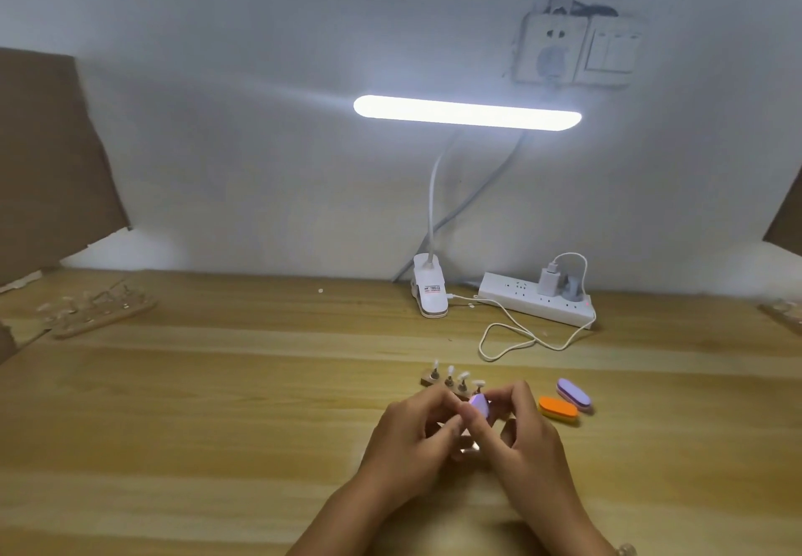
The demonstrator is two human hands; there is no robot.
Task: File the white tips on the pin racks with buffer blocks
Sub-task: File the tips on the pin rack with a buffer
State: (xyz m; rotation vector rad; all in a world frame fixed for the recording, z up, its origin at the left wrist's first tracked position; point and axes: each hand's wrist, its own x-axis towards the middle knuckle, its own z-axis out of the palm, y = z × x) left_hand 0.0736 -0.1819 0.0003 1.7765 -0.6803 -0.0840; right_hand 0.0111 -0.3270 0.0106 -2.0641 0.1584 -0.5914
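Observation:
A small wooden pin rack point(438, 380) stands on the table with several white tips point(450, 370) on its pins; its near end is hidden behind my fingers. My right hand point(520, 434) grips a purple buffer block point(479, 404) right at the near tip. My left hand point(412, 434) pinches something at the rack's near end, its fingers curled; what it pinches is blurred. An orange buffer block point(558, 410) and another purple buffer block point(573, 394) lie just right of my hands.
A second pin rack point(100, 310) lies at the far left, another rack point(783, 312) at the right edge. A clip lamp point(429, 290), a power strip point(536, 299) and a looping white cable point(507, 340) sit at the back. Cardboard point(47, 156) leans at the left.

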